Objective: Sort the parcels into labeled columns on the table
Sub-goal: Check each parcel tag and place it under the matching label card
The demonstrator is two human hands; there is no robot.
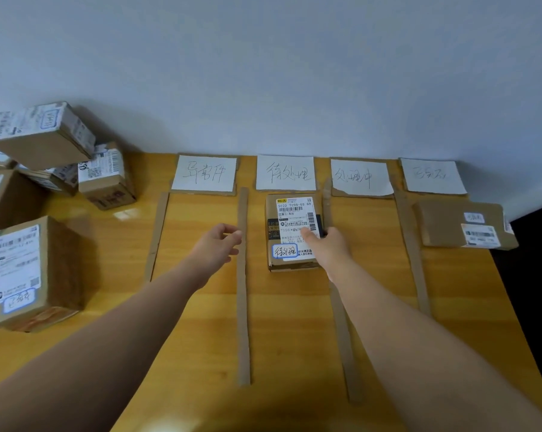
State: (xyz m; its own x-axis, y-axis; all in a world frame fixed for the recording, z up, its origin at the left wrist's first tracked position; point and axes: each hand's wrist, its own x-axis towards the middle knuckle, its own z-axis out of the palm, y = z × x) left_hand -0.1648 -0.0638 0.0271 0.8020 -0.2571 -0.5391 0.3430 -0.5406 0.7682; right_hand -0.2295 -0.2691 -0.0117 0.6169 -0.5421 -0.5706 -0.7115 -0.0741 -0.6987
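A brown parcel [290, 213] with a white shipping label and a blue-edged handwritten sticker lies flat in the second column, just below its paper label [286, 173]. My right hand [324, 247] grips its right side, thumb on top of the shipping label. My left hand [218, 244] hovers over the first column beside a cardboard divider strip [243, 291], fingers loosely curled and holding nothing. A flat brown parcel [444, 222] lies in the fourth column.
Several unsorted parcels are heaped at the far left [42, 135], with one box [29, 272] nearer the front. Paper labels [205, 173] [358, 177] [432, 176] head the other columns. Cardboard strips [341, 332] [414, 260] separate them on the wooden table [288, 322]. The table's right edge is close to the fourth column.
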